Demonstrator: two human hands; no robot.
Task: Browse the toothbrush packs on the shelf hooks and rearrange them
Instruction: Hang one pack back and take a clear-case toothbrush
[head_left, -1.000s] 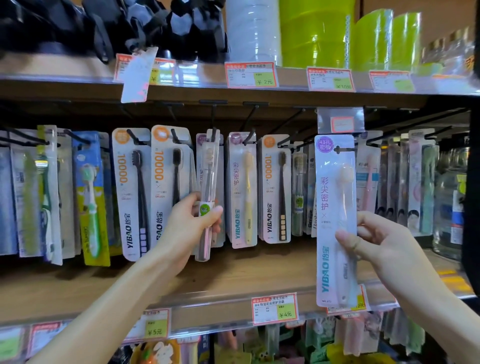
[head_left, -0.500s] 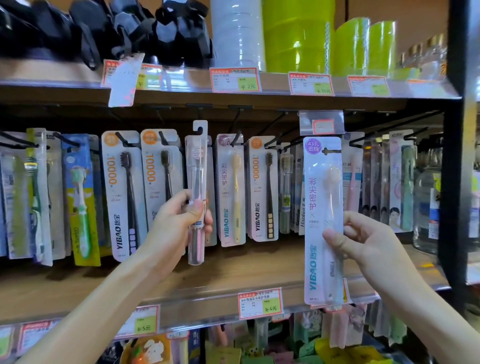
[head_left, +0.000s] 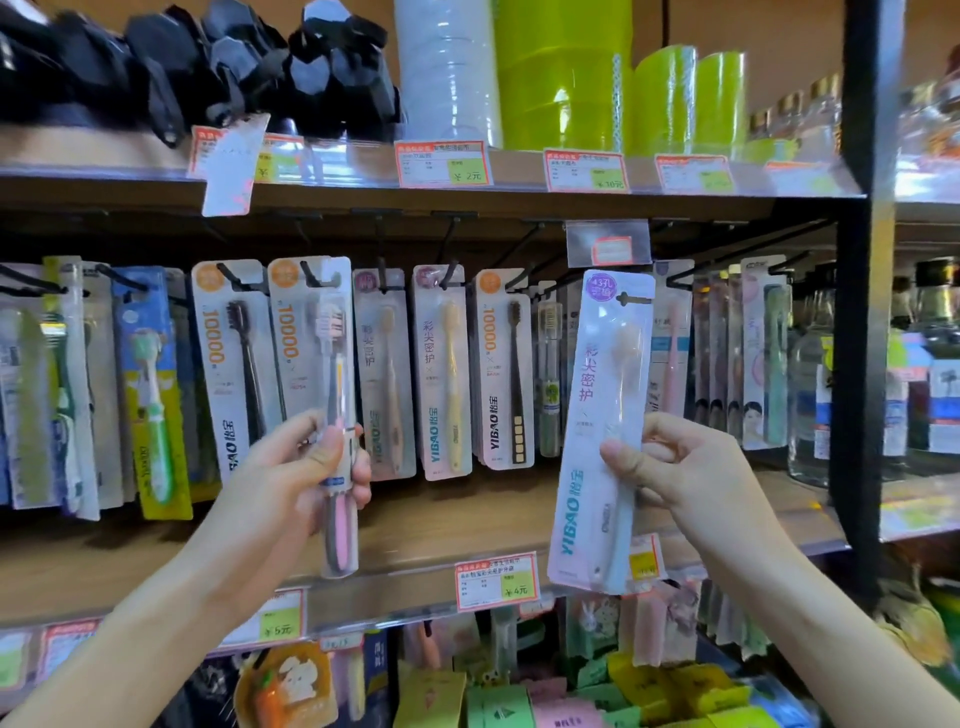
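Observation:
My left hand (head_left: 291, 473) grips a clear narrow toothbrush pack (head_left: 336, 395) with a pink-handled brush, held upright off the hooks in front of an orange "10000" pack (head_left: 291, 332). My right hand (head_left: 675, 467) holds a tall pale YIBAO toothbrush pack (head_left: 597, 431), tilted slightly, free of the hooks. Behind them a row of hanging packs (head_left: 441, 374) fills the black shelf hooks (head_left: 452, 260).
A wooden shelf (head_left: 441, 525) lies under the packs, with price tags (head_left: 496, 579) on its front rail. Above stand green cups (head_left: 566, 73) and black items (head_left: 208, 62). A black upright post (head_left: 857, 312) bounds the right side. More goods lie below.
My left hand has lifted the clear pack off its hook and drawn it left, in front of the orange "10000" pack. The right hand's pack has stayed about where it was.

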